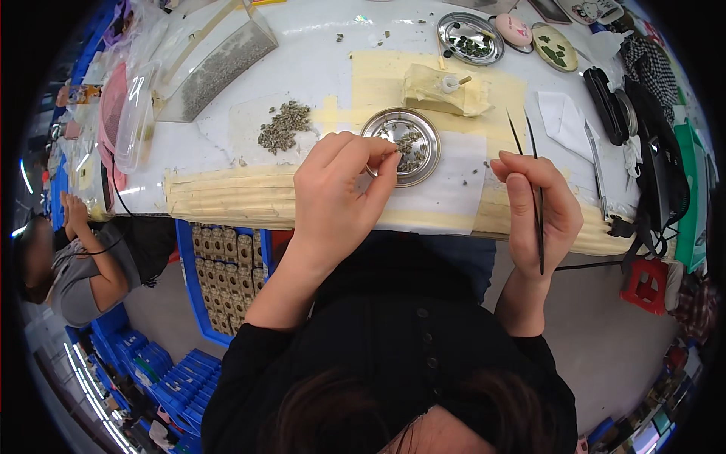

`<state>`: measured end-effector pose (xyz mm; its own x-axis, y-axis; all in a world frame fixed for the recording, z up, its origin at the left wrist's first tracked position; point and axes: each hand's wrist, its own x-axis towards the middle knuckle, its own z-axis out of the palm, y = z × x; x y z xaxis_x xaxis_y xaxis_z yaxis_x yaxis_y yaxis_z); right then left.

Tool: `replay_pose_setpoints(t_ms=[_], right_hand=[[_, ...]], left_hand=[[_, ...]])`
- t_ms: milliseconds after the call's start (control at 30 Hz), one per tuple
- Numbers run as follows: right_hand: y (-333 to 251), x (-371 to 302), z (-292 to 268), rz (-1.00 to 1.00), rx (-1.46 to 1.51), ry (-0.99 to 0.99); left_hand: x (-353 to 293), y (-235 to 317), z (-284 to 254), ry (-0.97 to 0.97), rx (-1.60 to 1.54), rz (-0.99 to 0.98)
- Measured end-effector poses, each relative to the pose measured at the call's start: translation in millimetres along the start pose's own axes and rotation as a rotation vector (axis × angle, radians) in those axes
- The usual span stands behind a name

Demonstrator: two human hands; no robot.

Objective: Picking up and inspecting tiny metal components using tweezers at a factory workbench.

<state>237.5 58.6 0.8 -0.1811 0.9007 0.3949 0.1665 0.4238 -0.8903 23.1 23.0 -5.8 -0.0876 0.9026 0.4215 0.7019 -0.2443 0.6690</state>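
My left hand [340,193] hovers over the near rim of a round metal dish [376,128] that holds several small grey-green pieces. Its thumb and forefinger are pinched together on what looks like one tiny piece at the dish's edge. My right hand [538,208] is to the right, above the table's front edge, closed around black pointed tweezers [528,151] whose two thin tips point up and away, spread apart. A loose heap of the same small grey pieces [284,126] lies on the white tabletop [318,60] left of the dish.
A second metal dish [470,38] and an oval plate of green bits [554,48] stand at the back right. A taped yellowish block [442,91] sits behind the near dish. Clear bags of grey bits [219,64] lie at left. Another person [76,272] sits at lower left beside blue crates [181,378].
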Motion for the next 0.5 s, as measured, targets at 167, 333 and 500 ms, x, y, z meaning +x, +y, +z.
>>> replay_pose_setpoints(t_ms=[167,333,500], right_hand=[[-1.2,1.7,16.5,-0.175,-0.155,-0.103],[-4.6,2.1,34.3,-0.250,-0.130,-0.125],[-6.7,1.3,36.2,-0.176,-0.068,-0.176]], left_hand=[[0.1,14.6,-5.4,0.007,-0.119,-0.012],[1.1,25.0,-8.9,0.013,-0.132,0.003],[-0.9,26.9,-9.6,0.059,-0.139,0.069]])
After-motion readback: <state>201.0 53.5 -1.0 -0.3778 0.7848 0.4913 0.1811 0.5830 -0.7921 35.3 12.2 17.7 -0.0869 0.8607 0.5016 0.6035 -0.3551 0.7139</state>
